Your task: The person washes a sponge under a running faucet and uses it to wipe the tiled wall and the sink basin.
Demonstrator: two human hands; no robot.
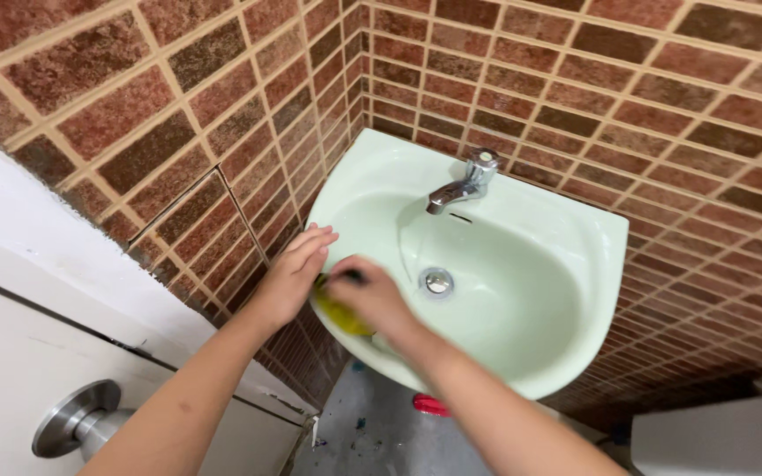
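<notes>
Right hand (372, 295), frame centre: grip clenched on a yellow sponge (342, 316), pressed against the near-left inner wall of the pale green basin (566, 256). Left hand (297, 269): grip released, fingers flat on the basin's left rim. Chrome tap (465, 181) sits above.

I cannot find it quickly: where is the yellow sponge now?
In the head view, the yellow sponge is under the right hand, on the pale green sink's near-left rim, beside the left hand.
</notes>
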